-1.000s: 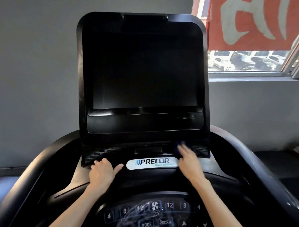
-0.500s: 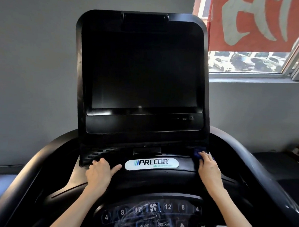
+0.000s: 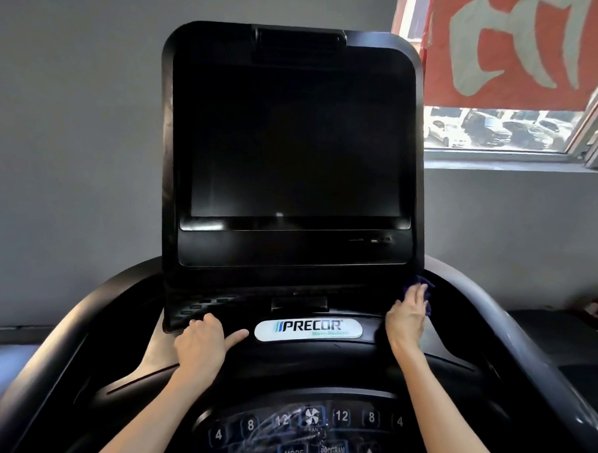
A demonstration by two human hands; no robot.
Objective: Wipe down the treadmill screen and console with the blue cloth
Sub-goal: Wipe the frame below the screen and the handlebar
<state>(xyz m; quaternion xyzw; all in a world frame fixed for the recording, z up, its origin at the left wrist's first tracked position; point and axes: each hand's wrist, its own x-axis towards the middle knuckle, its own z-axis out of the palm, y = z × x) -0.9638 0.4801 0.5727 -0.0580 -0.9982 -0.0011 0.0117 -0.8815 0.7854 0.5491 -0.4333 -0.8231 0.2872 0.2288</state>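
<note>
Seen from the head camera, a person's right hand (image 3: 406, 316) presses the blue cloth (image 3: 427, 289) flat-fingered onto the Precor treadmill console (image 3: 296, 360), just below the screen's lower right corner. The left hand (image 3: 200, 343) curls over the console ledge, bracing. Whether the dark screen (image 3: 294, 141) is done cannot be told; the keypad (image 3: 342, 417) likely remains.

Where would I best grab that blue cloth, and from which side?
Probably the bunched edge of the cloth poking out beyond the fingers of the right hand, reached from the right: the rest is pressed under that hand, and the screen housing closes off the left.
</note>
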